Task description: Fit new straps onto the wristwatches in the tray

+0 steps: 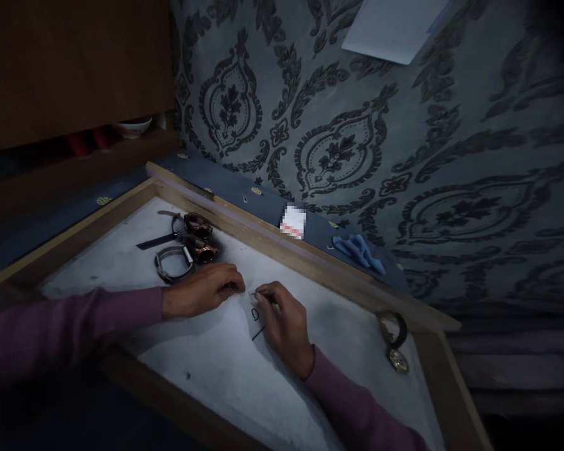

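Curled loop [255,314] (dark, slender); straight rod [258,333] beside right hand [286,319].

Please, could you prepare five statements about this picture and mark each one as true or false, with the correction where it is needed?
1. The crumpled light-blue cloth lies inside the shallow wooden tray. False: it lies outside, beyond the far wall.
2. The round gold-coloured watch lies nearer to the right hand than to the left hand. True.
3. A thin black curl shows beside the right hand. True.
4. The left hand is lifting the silver-edged watch with the dark looped strap. False: that watch lies in the tray.
5. The long sleeves are bright yellow. False: they are purple.
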Available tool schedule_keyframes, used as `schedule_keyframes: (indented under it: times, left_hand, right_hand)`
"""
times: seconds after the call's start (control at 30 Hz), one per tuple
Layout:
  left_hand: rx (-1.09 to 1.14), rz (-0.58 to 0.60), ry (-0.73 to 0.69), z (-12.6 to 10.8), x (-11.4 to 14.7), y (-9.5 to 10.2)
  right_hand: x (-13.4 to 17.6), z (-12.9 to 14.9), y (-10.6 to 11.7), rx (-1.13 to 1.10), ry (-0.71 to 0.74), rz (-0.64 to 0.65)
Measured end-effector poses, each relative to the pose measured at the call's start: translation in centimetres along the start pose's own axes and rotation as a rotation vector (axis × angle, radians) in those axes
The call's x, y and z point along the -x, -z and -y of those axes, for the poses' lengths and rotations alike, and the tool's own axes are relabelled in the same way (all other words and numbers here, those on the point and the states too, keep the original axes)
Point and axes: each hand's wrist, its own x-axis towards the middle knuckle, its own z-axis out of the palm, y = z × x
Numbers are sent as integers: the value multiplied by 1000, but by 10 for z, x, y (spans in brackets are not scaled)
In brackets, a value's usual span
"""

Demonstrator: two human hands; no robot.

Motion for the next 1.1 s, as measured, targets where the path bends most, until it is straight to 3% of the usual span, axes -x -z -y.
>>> schedule_keyframes:
  times: [0.13,0.3,0.43,0.6,0.73,0.93,1.1]
  left_hand:
    - [-1,-1,0,1,0,1]
    - [10,-2,0,1,-1,1]
    - [0,1,12,0,-1,2]
    - [1,16,7,0,-1,2]
    - [3,4,9,-1,-1,3]
    - [28,75,25,-12,0,5]
    - [124,68,-57,-20,0,1]
  right_hand:
    - [0,1,0,127,168,109]
    - [0,3,2,114,92,32]
    - [-2,4,4,103,75,74]
    - [0,5,3,67,53,36]
    - [0,2,0,-94,-140,70]
    - [-10,8,3,-671,-549,-20]
    - [-12,14,6,-811,-608,25]
